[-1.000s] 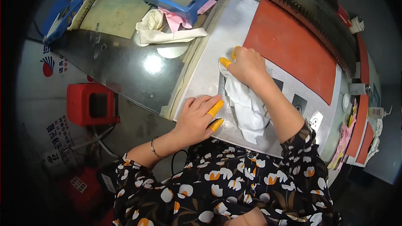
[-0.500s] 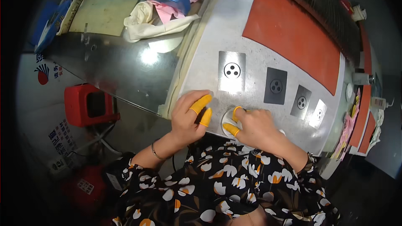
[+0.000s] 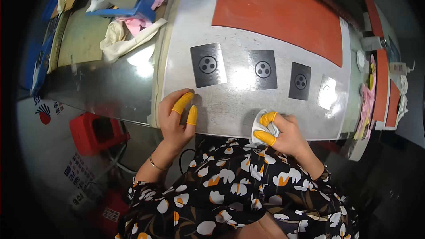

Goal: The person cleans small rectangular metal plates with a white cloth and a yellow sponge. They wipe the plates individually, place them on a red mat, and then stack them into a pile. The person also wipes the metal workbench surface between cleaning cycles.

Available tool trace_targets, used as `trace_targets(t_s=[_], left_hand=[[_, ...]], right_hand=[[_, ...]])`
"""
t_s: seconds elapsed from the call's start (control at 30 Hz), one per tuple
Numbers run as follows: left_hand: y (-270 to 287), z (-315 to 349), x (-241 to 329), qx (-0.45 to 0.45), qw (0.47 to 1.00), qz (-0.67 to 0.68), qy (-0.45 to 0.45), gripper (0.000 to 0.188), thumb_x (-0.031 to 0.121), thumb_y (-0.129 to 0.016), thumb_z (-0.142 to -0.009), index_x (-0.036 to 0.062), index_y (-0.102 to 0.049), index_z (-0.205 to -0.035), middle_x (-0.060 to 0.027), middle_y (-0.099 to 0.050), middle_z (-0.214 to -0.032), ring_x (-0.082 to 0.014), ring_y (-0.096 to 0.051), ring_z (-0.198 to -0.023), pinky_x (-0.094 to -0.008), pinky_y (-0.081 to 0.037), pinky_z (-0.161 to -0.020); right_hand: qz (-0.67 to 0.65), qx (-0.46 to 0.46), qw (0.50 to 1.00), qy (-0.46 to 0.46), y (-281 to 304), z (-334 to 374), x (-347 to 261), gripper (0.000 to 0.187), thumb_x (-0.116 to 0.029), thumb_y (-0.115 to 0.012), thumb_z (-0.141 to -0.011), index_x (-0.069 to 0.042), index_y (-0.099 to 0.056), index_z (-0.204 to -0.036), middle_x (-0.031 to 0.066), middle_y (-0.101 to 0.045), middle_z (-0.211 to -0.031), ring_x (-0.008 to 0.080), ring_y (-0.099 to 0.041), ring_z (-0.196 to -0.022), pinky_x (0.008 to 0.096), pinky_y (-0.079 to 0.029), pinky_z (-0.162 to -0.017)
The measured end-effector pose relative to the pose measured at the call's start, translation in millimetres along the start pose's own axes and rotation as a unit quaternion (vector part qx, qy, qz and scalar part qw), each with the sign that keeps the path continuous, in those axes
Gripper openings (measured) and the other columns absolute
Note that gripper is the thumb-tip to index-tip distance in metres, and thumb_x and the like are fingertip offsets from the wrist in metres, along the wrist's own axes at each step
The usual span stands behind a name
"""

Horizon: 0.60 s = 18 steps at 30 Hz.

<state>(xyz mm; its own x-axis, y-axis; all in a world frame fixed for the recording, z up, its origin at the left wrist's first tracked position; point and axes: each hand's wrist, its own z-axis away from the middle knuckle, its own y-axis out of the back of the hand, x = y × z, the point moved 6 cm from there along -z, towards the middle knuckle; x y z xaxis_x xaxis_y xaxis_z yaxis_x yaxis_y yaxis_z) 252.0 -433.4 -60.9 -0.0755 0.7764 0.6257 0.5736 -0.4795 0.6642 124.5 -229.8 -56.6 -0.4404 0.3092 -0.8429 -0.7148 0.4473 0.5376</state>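
Note:
My left hand [image 3: 176, 114] hovers near the front edge of the metal tabletop [image 3: 221, 115], thumb and forefinger apart, nothing between them. Yellow finger cots cover its fingertips. At the same edge, further right, my right hand [image 3: 287, 135] grips a bunched white cloth [image 3: 258, 132] with two yellow-capped digits; its other fingers are partly hidden. Beyond the hands lies a row of several thin grey metal plates. Each bears a dark ring with three dots. The leftmost plate [image 3: 216, 79] is closest to my left hand; the rightmost plate [image 3: 326, 98] shines with glare.
A red-orange mat [image 3: 279, 13] covers the back of the tabletop. At far left, cloths [image 3: 116, 40] lie by a blue tray [image 3: 148, 6]. A red stool [image 3: 84, 135] stands below the table. Bottles [image 3: 372, 43] and a pink cloth [image 3: 366, 106] are at far right.
The view has shifted, so the table's contents appear further left. My right hand has moved right along the edge, and the cloth, flat and round under it before, is now bunched up.

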Motion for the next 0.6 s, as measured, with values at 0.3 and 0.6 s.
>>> trace_targets(t_s=[0.3,0.6], left_hand=[[-6.3,1.4,2.7,0.002,0.998,-0.056,0.013,0.024,-0.001,-0.06,-0.074,-0.0015,-0.06,-0.097,-0.0122,-0.058,-0.104,-0.0237,-0.055,-0.085,-0.0295,-0.043,-0.073],[-9.8,1.9,10.0,0.037,0.996,-0.083,0.005,0.022,-0.004,-0.061,-0.069,-0.0006,-0.059,-0.091,-0.0113,-0.059,-0.102,-0.0284,-0.055,-0.089,-0.0348,-0.041,-0.078]], right_hand=[[-0.029,0.057,0.998,0.002,29.4,30.1,20.7,0.025,-0.018,-0.074,-0.07,-0.003,-0.057,-0.08,0.0109,-0.061,-0.064,0.0256,-0.061,-0.054,0.0296,-0.046,-0.05],[-0.034,0.073,0.996,0.03,46.2,51.1,31.1,0.024,-0.016,-0.074,-0.07,-0.003,-0.056,-0.079,0.0108,-0.06,-0.064,0.024,-0.061,-0.053,0.0288,-0.046,-0.049]])
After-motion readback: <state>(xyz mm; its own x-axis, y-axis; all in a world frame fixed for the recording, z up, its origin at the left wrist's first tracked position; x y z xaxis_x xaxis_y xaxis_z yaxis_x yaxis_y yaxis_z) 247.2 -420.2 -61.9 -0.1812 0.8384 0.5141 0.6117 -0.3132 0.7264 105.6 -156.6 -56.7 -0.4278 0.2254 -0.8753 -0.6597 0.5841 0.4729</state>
